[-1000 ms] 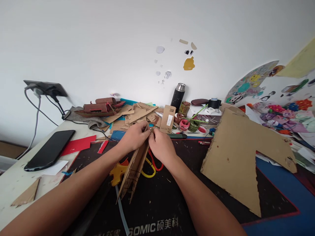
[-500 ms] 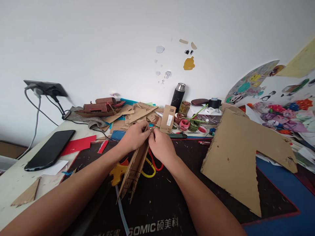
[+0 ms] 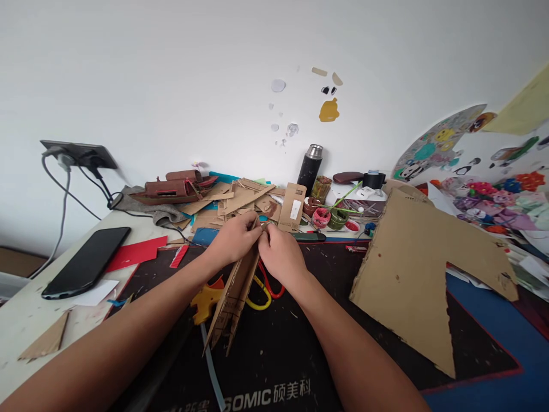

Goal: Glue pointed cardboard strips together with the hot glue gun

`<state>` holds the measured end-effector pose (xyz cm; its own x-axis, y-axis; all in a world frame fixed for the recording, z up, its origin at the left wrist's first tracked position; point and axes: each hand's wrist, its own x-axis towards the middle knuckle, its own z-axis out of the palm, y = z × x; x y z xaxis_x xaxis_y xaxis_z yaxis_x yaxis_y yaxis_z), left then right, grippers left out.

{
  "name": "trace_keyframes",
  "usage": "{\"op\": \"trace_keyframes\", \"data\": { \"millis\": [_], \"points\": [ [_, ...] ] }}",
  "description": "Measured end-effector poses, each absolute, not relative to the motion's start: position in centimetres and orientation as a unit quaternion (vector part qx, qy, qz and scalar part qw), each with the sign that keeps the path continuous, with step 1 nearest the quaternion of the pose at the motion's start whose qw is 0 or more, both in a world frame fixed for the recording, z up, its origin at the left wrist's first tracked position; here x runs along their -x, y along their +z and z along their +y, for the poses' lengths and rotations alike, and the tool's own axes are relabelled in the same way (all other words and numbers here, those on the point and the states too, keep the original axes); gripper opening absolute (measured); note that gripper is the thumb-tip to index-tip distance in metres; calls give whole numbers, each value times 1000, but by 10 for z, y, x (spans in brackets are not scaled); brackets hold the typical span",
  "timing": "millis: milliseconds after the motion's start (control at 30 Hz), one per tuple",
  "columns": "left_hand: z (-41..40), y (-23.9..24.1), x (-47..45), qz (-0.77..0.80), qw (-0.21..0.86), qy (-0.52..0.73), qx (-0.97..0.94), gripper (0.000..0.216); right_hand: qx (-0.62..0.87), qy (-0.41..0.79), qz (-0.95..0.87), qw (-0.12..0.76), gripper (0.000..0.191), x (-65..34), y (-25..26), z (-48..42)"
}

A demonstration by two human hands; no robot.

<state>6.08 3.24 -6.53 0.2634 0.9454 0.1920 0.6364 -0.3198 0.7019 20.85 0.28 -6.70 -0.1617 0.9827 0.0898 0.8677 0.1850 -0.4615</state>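
Roughly mid-frame, a folded cardboard piece (image 3: 235, 297) slants toward the lower left, its upper end pinched between the fingers of the left hand (image 3: 239, 237) and right hand (image 3: 282, 252). Farther back, a small jar (image 3: 321, 217) holds something pink, its neighbouring jar (image 3: 339, 218) something green. Both hands meet, backs upward, over a dark mat (image 3: 295, 337) before a white wall (image 3: 171, 80).

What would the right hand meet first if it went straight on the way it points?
Probably the left hand: its fingertips lie just ahead of the right hand, at the far end of the cardboard both pinch. The scraps seem to lie beyond, though depth there is unclear.
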Motion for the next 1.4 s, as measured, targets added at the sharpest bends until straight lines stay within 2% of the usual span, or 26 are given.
{"op": "trace_keyframes", "data": {
  "millis": [633,1400],
  "points": [
    [33,-71,-62,521,242,341,-744,14,620,152,-747,185,24,-208,-68,3],
    [32,-68,-63,530,242,324,-746,13,619,158,-746,189,26,-208,-67,3]
  ]
}}
